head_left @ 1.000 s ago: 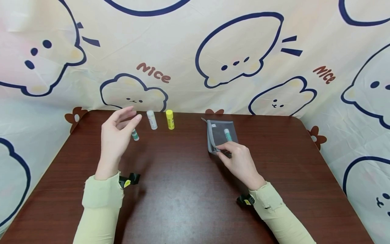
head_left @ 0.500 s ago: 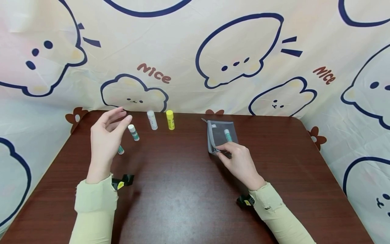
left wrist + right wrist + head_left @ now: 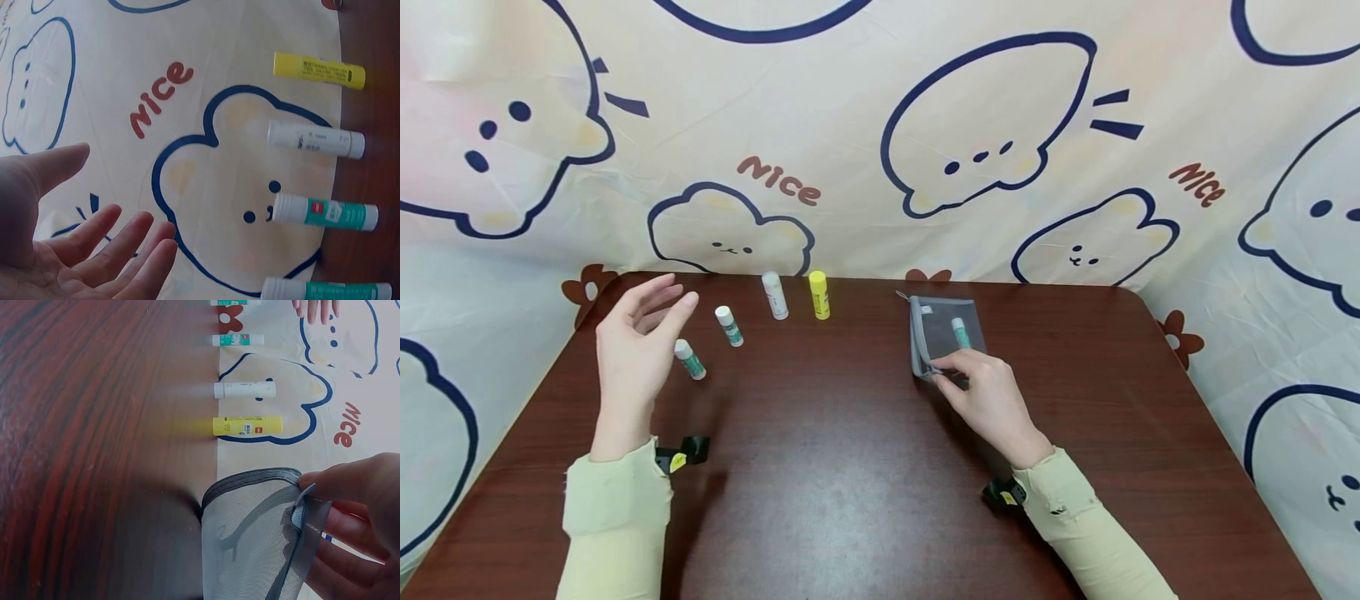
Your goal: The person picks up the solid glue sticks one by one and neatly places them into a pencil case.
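My right hand (image 3: 992,404) pinches the near edge of a grey mesh zip pouch (image 3: 934,333) between thumb and fingers. Inside the pouch lies a glue stick (image 3: 961,332) with a white cap and teal label. In the right wrist view the zip (image 3: 250,479) runs along the top rim, by my thumb. My left hand (image 3: 636,358) hovers at the left of the table, fingers relaxed and holding nothing. Just to its right stands a teal-and-white glue stick (image 3: 690,360), with a second teal-and-white one (image 3: 729,326) behind it. Farther along are a white glue stick (image 3: 775,296) and a yellow one (image 3: 819,294).
The glue sticks form a slanting row from the left side to the back of the dark brown table (image 3: 850,467). A cartoon-printed cloth (image 3: 880,125) rises along the back and both sides. Each wrist wears a small black camera (image 3: 688,452).
My left hand has drifted left and slightly nearer, uncovering both teal-and-white glue sticks, the nearer of which now stands by itself. My right hand and the pouch have kept their place.
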The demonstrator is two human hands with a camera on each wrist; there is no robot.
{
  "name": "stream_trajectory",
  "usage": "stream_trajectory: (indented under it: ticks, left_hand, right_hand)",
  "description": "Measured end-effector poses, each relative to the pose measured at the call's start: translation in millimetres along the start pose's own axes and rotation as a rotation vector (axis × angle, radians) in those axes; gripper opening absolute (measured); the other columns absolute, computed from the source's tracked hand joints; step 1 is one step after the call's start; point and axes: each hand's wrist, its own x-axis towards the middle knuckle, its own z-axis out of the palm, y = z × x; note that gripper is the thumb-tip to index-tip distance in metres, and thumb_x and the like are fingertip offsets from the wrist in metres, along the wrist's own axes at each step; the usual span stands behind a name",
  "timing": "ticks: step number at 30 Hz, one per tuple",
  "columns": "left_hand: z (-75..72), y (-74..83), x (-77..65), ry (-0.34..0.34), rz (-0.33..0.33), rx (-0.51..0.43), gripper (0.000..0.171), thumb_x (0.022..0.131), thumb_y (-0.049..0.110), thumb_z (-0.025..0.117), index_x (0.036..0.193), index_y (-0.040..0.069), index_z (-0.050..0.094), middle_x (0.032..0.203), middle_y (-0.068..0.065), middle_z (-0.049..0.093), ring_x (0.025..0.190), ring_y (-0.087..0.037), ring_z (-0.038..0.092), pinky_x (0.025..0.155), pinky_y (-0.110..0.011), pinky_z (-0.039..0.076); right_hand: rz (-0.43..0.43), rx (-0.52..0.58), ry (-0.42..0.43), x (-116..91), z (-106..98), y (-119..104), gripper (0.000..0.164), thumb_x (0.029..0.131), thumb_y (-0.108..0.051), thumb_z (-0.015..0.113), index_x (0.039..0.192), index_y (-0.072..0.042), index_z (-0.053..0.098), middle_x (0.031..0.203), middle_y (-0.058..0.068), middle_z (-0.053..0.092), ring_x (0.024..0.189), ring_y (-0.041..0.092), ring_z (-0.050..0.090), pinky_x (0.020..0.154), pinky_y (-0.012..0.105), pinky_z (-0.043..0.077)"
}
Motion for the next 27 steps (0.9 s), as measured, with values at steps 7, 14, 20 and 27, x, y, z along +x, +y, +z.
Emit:
stream_trajectory:
  ticks: [7, 14, 20, 27]
  left_hand:
    - [-9.6, -9.0, 5.5, 0.036, -0.074, -0.012, 0.050, 0.094, 0.042, 0.073, 0.141, 0.029, 0.062, 0.136, 0.000, 0.064, 0.118, -0.015, 0.060, 0.093, -0.027, 0.048]
    - [-12.7, -20.1, 8.2, 0.024, -0.097, 0.005, 0.051, 0.094, 0.040, 0.073, 0.142, 0.027, 0.061, 0.138, -0.001, 0.062, 0.121, -0.017, 0.060, 0.091, -0.024, 0.049]
    - [-13.8, -34.3, 12.2, -0.008, -0.134, 0.015, 0.058, 0.092, 0.041, 0.076, 0.145, 0.026, 0.059, 0.142, -0.002, 0.059, 0.124, -0.018, 0.059, 0.091, -0.024, 0.049]
    - [-15.0, -47.2, 13.9, -0.027, -0.185, 0.044, 0.063, 0.091, 0.046, 0.076, 0.147, 0.025, 0.057, 0.144, -0.002, 0.058, 0.126, -0.018, 0.058, 0.087, -0.022, 0.048]
  right_hand:
    - [0.004, -0.001, -0.006, 0, 0, -1, 0.017, 0.085, -0.006, 0.083, 0.102, -0.010, 0.080, 0.094, -0.001, 0.073, 0.079, 0.012, 0.068, 0.069, 0.031, 0.059]
    - [0.013, 0.006, -0.016, 1, 0, -2, 0.017, 0.085, -0.006, 0.083, 0.102, -0.009, 0.080, 0.095, 0.000, 0.073, 0.080, 0.013, 0.069, 0.069, 0.032, 0.060]
    - [0.010, 0.001, -0.015, 1, 0, -2, 0.017, 0.085, -0.006, 0.083, 0.102, -0.009, 0.080, 0.095, 0.000, 0.073, 0.080, 0.014, 0.069, 0.069, 0.032, 0.060]
    - [0.014, 0.003, -0.018, 0, 0, -3, 0.017, 0.085, -0.006, 0.083, 0.102, -0.009, 0.080, 0.095, 0.000, 0.073, 0.080, 0.015, 0.069, 0.070, 0.033, 0.060]
